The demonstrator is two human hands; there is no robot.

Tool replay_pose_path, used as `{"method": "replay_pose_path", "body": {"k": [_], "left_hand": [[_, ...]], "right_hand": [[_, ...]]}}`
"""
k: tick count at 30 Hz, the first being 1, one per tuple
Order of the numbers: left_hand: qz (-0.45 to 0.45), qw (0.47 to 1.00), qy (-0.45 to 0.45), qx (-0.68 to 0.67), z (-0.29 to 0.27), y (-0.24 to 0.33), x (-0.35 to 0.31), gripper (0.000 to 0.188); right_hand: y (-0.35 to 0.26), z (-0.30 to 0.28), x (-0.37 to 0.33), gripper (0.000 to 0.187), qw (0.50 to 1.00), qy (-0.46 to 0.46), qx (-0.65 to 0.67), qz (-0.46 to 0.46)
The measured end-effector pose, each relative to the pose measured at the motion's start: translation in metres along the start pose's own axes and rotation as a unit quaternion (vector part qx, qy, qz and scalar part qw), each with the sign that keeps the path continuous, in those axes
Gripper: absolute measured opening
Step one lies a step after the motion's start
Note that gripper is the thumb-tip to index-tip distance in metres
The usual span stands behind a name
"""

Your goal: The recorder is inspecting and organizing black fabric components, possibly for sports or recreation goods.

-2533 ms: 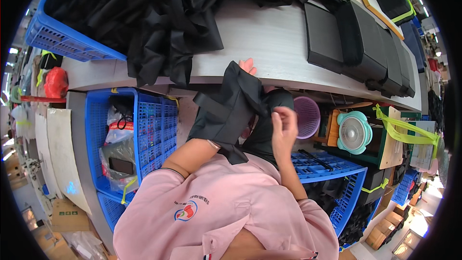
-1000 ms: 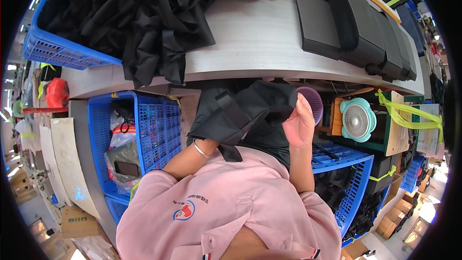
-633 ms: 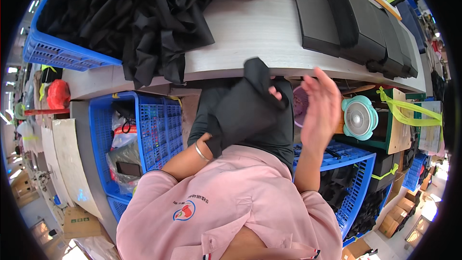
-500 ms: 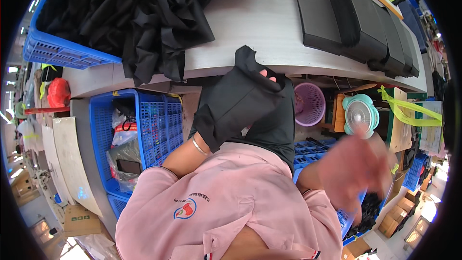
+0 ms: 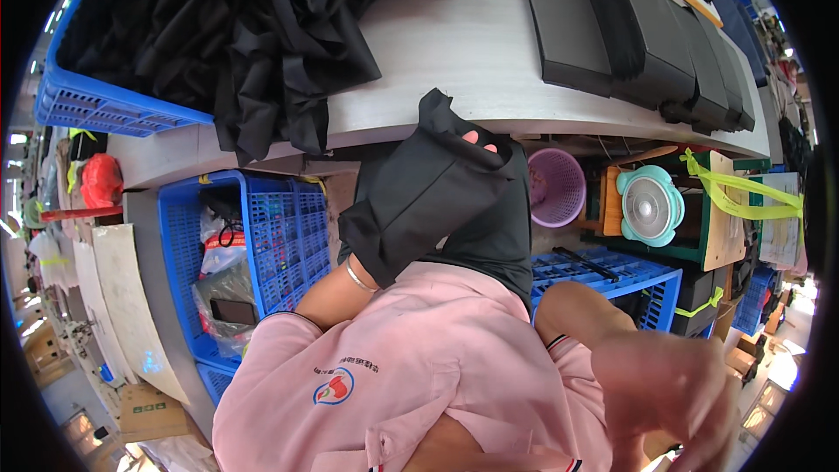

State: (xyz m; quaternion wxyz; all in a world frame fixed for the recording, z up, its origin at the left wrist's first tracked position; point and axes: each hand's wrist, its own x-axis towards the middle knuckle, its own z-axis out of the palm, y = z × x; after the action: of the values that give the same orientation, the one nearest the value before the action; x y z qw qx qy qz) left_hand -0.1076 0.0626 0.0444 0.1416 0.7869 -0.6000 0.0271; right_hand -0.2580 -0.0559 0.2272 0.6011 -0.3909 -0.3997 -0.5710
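A folded piece of black fabric [image 5: 411, 197] lies over my left forearm and hand, above my lap. Only the fingertips of my left hand [image 5: 472, 137] show, bent over the cloth's upper edge near the table; the palm is hidden beneath it. My right hand [image 5: 669, 385] is raised at the lower right, away from the cloth. Motion smears its fingers, and I cannot see anything in it. Across the table's left side spreads a heap of black fabric pieces [image 5: 288, 44], partly in a blue crate [image 5: 122, 105] and hanging over the front edge.
Stacks of flat black pieces [image 5: 572, 39] line the right of the pale table [image 5: 437, 52]. Below stand a purple basket [image 5: 557, 188], a turquoise fan [image 5: 651, 205] and a blue crate [image 5: 603, 275]. At my left, another blue crate [image 5: 288, 236] holds bags and a phone [image 5: 233, 311].
My right hand has swung downward and outward to the lower right, away from the fan. My left hand and the black fabric stay almost where they were.
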Motion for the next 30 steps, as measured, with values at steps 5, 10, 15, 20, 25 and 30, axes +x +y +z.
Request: {"method": "replay_pose_path", "body": {"k": [5,10,15,20,25,30], "left_hand": [[0.027,0.999,0.031,-0.025,-0.022,0.001,0.003,0.044],[-0.001,0.995,-0.014,-0.099,-0.021,0.008,-0.013,0.043],[-0.029,0.976,-0.003,-0.214,0.009,0.015,-0.027,0.042],[-0.050,0.937,0.011,-0.344,0.041,-0.006,-0.036,0.042],[-0.071,0.876,0.010,-0.478,0.083,-0.024,-0.049,0.042],[-0.100,0.840,0.062,-0.529,0.113,-0.046,-0.057,0.043]], "right_hand": [[0.021,-0.039,-0.061,0.044,0.767,-0.285,-0.533,0.217],[0.053,-0.079,-0.137,0.039,0.617,-0.396,-0.646,0.211],[0.050,-0.101,-0.154,0.025,0.611,-0.383,-0.680,0.130],[0.034,-0.111,-0.154,0.009,0.628,-0.103,-0.514,0.575],[0.032,-0.111,-0.162,0.010,0.664,0.218,-0.320,0.640],[0.023,-0.110,-0.152,0.022,0.645,-0.010,-0.390,0.657]]}}
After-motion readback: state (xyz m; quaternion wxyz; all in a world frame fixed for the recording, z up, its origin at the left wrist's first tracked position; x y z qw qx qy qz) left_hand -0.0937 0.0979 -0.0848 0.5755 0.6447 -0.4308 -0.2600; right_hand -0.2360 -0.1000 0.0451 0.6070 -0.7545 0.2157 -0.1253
